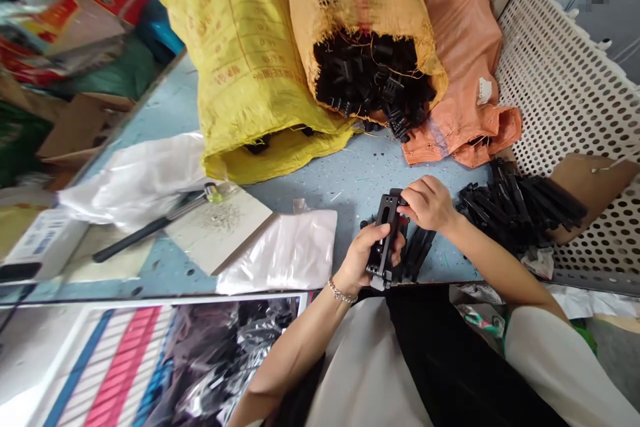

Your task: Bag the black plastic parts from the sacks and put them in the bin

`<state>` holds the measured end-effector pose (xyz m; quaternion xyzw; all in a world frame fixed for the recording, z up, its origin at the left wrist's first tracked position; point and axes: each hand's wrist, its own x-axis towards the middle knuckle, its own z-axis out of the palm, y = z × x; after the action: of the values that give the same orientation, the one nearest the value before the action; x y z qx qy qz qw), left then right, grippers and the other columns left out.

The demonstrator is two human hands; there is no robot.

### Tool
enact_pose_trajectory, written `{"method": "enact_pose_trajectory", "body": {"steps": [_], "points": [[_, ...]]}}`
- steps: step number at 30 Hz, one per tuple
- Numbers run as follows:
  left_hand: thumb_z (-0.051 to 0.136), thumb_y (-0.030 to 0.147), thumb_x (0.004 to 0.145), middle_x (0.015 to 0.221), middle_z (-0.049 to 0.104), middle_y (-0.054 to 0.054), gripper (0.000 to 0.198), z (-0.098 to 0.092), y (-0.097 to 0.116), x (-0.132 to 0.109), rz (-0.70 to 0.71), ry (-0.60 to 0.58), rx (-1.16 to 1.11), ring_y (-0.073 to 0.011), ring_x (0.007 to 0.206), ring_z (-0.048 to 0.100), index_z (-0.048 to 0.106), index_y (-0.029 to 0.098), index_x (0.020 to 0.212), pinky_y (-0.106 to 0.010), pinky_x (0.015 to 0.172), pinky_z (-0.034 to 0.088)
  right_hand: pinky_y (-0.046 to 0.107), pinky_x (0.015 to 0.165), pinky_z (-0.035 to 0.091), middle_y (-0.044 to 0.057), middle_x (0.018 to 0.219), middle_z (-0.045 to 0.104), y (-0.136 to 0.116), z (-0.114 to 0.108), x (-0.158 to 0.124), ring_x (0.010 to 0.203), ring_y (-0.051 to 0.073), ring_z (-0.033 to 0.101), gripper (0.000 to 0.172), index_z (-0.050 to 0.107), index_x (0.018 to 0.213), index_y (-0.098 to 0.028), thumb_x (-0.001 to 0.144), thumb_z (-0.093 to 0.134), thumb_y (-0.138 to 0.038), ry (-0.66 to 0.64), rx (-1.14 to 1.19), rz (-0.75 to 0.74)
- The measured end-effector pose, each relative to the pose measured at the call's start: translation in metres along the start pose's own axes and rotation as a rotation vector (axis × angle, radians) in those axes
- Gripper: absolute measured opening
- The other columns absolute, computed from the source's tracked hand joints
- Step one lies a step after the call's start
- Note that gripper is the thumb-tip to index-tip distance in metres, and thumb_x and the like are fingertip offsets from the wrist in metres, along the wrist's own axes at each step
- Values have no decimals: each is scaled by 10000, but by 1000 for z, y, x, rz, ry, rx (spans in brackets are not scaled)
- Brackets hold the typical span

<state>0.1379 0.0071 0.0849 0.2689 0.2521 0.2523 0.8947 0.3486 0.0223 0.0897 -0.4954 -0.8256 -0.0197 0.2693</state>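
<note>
My left hand is wrapped round a long black plastic part, held upright just above the near edge of the blue table. My right hand pinches the top end of the same part with its fingers closed. Several more black parts lie on the table under and right of my hands. A bigger pile of black parts rests to the right of my right wrist.
An orange sack spilling black parts, a yellow sack and a salmon sack lie at the back. A white perforated crate stands right. Clear plastic bags, a card and a black-handled tool lie left.
</note>
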Motion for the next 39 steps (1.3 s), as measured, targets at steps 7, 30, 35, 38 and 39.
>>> {"method": "enact_pose_trajectory", "body": {"steps": [7,30,35,38,39], "points": [[706,540,765,662,627,3,447,-4,3,-2,191,319,148,-98,497,526,652,135,946,-218,464,398,367,728,367,66,787,588,-30,13,8,761,227,498,403,598,906,-213,1061,279,-405,22,65,137],[565,367,910,1420,503,-123,549,-106,-48,5,341,739,795,-262,1378,459,434,224,1424,-459,1191,342,459,888,491,216,1272,492,93,69,83,1156,345,546,545,489,1321,-117,971,501,-535,69,-160,600],[462,314,949,1459,406,-193,503,-109,-68,15,452,677,1157,-309,1417,394,474,152,1424,-527,1217,292,427,917,502,165,1191,558,150,79,87,1046,271,611,263,581,1171,-143,1000,417,-258,91,-181,674],[459,309,962,1468,407,-177,537,-108,-66,14,482,605,1217,-299,1421,396,398,194,1483,-552,1213,299,411,963,486,131,1089,618,154,67,73,1058,249,601,257,605,1119,-160,998,383,-204,134,-175,633],[457,307,967,1471,407,-172,542,-108,-64,14,485,584,1222,-295,1421,399,379,206,1494,-556,1214,297,411,965,487,127,1088,628,153,63,70,1055,249,604,250,597,1151,-160,994,414,-225,127,-166,621]]}}
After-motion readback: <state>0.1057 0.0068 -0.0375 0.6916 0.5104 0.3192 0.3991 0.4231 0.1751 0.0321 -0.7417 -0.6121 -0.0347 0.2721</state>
